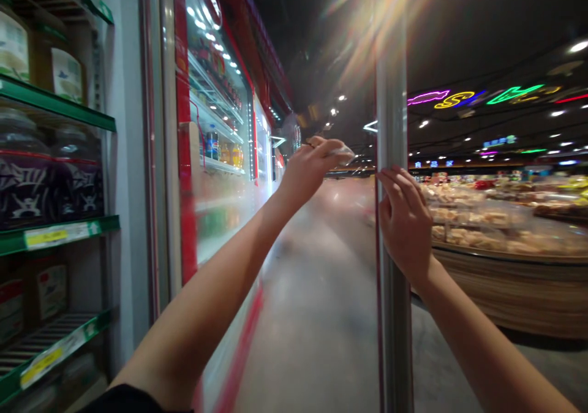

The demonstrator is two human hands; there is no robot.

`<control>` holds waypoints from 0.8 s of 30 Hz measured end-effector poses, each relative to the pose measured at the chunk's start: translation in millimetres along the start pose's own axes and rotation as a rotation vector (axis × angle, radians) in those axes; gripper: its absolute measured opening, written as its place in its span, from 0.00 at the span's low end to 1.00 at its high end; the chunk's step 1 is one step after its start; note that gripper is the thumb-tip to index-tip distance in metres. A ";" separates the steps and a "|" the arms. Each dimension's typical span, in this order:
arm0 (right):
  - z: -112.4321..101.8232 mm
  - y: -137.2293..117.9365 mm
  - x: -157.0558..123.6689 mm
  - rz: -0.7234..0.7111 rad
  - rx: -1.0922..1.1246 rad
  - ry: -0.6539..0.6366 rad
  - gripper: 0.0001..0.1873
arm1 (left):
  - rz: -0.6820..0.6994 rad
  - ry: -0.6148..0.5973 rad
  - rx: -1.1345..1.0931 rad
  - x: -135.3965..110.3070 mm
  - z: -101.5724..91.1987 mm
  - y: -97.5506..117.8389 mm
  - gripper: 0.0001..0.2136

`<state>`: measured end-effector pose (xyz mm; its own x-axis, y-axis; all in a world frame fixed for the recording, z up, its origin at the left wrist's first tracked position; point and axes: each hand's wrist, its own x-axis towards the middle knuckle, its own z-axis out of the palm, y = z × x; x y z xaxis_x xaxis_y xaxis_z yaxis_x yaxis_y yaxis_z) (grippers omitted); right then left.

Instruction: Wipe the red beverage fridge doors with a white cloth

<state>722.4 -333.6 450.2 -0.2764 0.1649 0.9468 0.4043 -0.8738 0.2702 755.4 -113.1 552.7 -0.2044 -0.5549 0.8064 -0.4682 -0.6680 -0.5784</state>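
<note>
Bare arms [215, 290] reach out. The left grip [316, 152] holds a pale wad [342, 153] at the glass door [333, 235]; the right grip [407, 220] rests on its metal edge [392, 113], tight or loose, can't tell. Jars [68, 73] sit on green-edged shelves [55, 103]; a red fridge [187, 241] holds bottles [212, 143].

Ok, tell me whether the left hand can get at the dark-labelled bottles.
Probably yes: nothing visible blocks the bottles, but the left hand is stretched out away from them and seems to hold a pale wad, so it would likely need to swing back first.
</note>
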 end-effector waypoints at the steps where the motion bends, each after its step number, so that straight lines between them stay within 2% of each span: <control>1: 0.3 -0.5 0.3 0.005 0.003 -0.005 0.29 | -0.062 0.050 -0.002 1.8 1.5 -3.7 0.21; 4: -0.3 -4.9 2.6 0.029 0.014 -0.024 0.30 | -0.142 0.119 -0.019 2.7 8.7 2.3 0.21; 7: -2.0 -13.9 6.2 0.026 0.033 -0.050 0.31 | -0.068 0.054 -0.033 -9.0 8.5 18.4 0.20; 9: -1.6 -21.1 8.1 0.003 0.049 -0.069 0.31 | 0.004 0.008 -0.034 -21.4 1.3 19.9 0.19; 11: 0.9 -27.9 8.7 -0.002 0.070 -0.077 0.31 | 0.064 -0.012 -0.031 -32.9 -9.6 9.3 0.19; 13: 5.2 -34.0 8.2 0.008 0.095 -0.097 0.31 | 0.062 0.011 -0.015 -40.3 -20.6 -9.3 0.19; 17: 15.1 -45.7 6.7 -0.050 0.138 -0.187 0.34 | -0.156 0.173 0.047 -42.8 -31.7 -38.2 0.19; 20: 20.7 -55.3 7.2 -0.100 0.144 -0.241 0.34 | -0.218 0.225 0.077 -48.8 -29.4 -35.1 0.18; 24: 26.6 -65.0 10.0 -0.116 0.165 -0.232 0.33 | -0.061 0.214 0.025 -75.9 -31.3 -27.1 0.16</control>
<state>716.5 -262.9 446.7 -0.1299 0.3756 0.9177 0.5231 -0.7603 0.3852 756.7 -37.3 511.0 -0.3552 -0.3968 0.8464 -0.4644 -0.7108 -0.5282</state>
